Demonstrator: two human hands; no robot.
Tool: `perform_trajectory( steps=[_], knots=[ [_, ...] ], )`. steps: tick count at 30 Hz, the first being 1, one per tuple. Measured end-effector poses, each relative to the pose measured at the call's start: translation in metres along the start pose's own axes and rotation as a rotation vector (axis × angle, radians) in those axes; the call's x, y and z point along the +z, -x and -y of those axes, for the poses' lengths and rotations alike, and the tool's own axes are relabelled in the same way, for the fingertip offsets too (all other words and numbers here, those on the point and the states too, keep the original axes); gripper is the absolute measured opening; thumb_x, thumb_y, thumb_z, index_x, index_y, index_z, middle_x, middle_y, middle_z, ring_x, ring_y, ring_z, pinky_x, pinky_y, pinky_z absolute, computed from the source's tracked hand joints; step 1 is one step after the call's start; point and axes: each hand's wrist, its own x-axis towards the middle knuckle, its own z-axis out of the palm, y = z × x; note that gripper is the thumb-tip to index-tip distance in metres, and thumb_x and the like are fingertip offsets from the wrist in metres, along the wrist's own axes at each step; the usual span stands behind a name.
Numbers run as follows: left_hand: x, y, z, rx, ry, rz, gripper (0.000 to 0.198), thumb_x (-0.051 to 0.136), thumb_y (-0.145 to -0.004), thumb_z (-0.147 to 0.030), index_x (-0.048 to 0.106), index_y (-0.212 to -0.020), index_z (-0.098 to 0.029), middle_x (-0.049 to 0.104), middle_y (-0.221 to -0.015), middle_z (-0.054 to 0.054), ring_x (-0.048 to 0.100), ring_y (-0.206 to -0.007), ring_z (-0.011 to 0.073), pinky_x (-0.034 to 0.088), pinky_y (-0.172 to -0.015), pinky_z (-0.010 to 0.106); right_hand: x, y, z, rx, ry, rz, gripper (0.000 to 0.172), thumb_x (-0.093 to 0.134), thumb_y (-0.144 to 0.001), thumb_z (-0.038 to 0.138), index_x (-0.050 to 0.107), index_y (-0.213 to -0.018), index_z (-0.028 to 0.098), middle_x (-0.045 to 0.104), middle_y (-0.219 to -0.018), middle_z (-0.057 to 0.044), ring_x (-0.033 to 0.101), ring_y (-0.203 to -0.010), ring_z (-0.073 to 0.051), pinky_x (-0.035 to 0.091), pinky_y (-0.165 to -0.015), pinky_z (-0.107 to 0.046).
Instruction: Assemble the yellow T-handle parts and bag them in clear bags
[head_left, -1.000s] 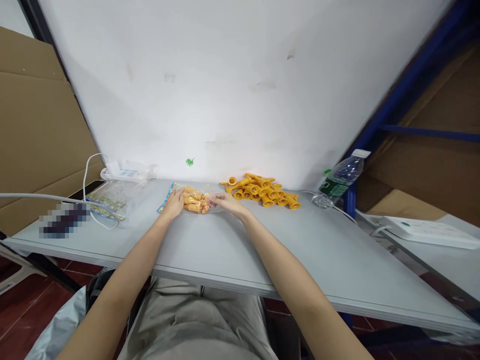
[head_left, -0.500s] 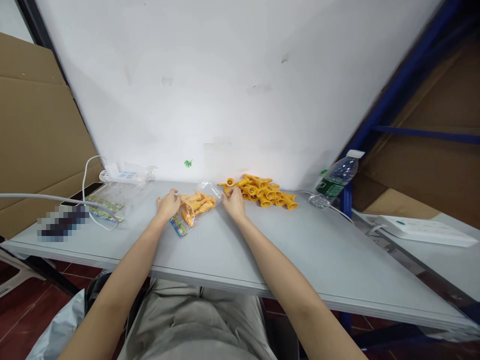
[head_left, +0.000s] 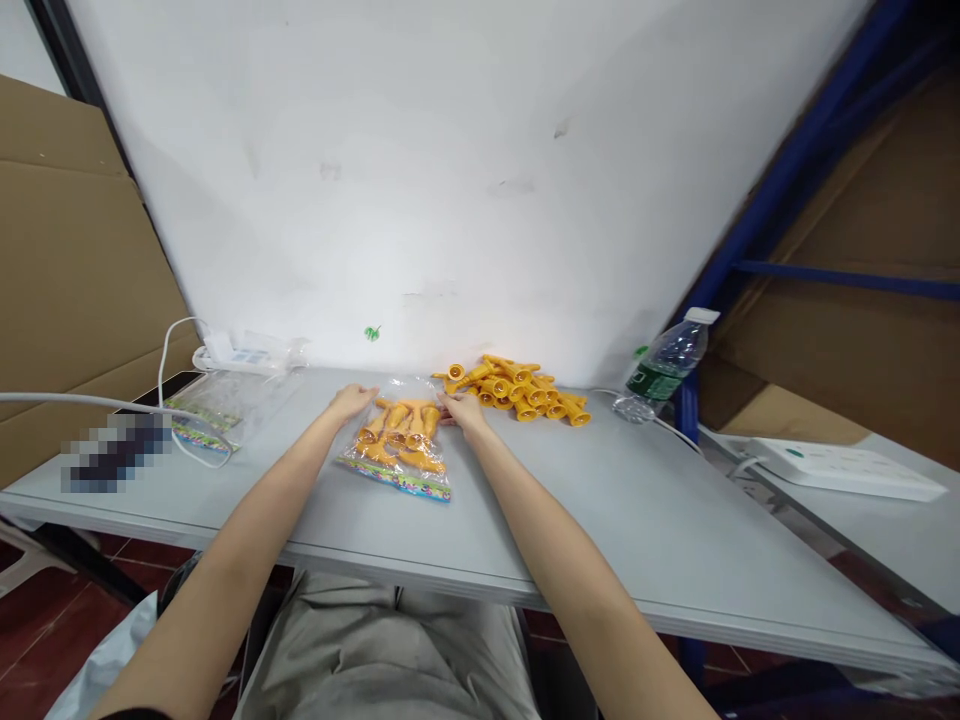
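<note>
A clear plastic bag (head_left: 397, 481) with a colourful strip along its near edge lies spread on the table. Several yellow horn-shaped plastic pieces (head_left: 414, 428) are inside it. My left hand (head_left: 351, 402) pinches the bag's far left corner between thumb and fingers. At the far right corner my right hand (head_left: 463, 411) holds the bag's edge, its fingertips partly hidden. Just beyond that hand, against the wall, is a loose pile of the same yellow horns (head_left: 517, 388).
On the left are flat clear bags (head_left: 251, 395), a white power strip (head_left: 255, 357) and a looping white cable (head_left: 163, 370). A clear bottle with a green label (head_left: 660, 372) leans at the right beside a blue post. Another white power strip (head_left: 851, 468) lies farther right.
The bag has been turned and flattened, its coloured strip now across the near side. My right hand has come from beside the horn pile to the bag's far corner.
</note>
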Motion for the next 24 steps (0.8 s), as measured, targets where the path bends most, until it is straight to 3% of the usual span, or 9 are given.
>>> perform_trajectory(
  steps=[3,7,11,17,24],
  knots=[
    [0.011,-0.007,-0.001,-0.143,0.049,-0.014,0.023,0.073,-0.066,-0.024,0.053,-0.055,-0.02,0.063,-0.059,0.002,0.064,-0.083,0.0227,0.044,-0.074,0.028,0.003,-0.004,-0.003,-0.012,0.002,-0.009,0.022,0.064,-0.074,0.007,0.055,-0.057,0.017,0.058,-0.052,0.0,0.054,-0.046,-0.011,0.049,-0.046,-0.023],
    [0.019,-0.008,-0.003,-0.175,0.204,-0.04,0.023,0.068,-0.064,-0.009,0.05,-0.053,-0.018,0.059,-0.055,0.001,0.063,-0.075,0.0194,0.044,-0.072,0.027,0.004,-0.006,-0.007,-0.018,-0.038,-0.014,0.023,0.06,-0.073,0.003,0.051,-0.058,0.019,0.059,-0.055,0.0,0.057,-0.052,-0.011,0.052,-0.053,-0.022],
    [0.019,-0.002,-0.005,-0.16,0.302,-0.006,0.018,0.062,-0.072,-0.01,0.051,-0.06,-0.017,0.062,-0.06,0.001,0.064,-0.068,0.0153,0.046,-0.068,0.025,0.0,-0.003,-0.007,0.004,-0.096,0.026,0.022,0.056,-0.077,0.006,0.05,-0.061,0.019,0.06,-0.059,-0.001,0.058,-0.055,-0.01,0.053,-0.059,-0.022],
    [0.016,0.009,-0.002,-0.187,0.581,0.083,0.017,0.064,-0.079,-0.015,0.05,-0.068,-0.017,0.063,-0.06,0.0,0.062,-0.057,0.0112,0.049,-0.067,0.025,-0.005,0.005,-0.004,0.024,-0.153,0.11,0.022,0.057,-0.079,0.009,0.048,-0.062,0.019,0.058,-0.057,0.001,0.054,-0.052,-0.009,0.05,-0.057,-0.02],
    [0.006,0.017,0.005,-0.211,0.594,0.231,0.013,0.069,-0.077,-0.012,0.06,-0.068,-0.012,0.07,-0.066,0.006,0.066,-0.061,0.0137,0.054,-0.076,0.029,-0.007,0.009,-0.003,0.019,-0.168,0.2,0.017,0.068,-0.076,0.017,0.057,-0.063,0.016,0.062,-0.059,0.0,0.056,-0.054,-0.009,0.048,-0.054,-0.019]
  ],
)
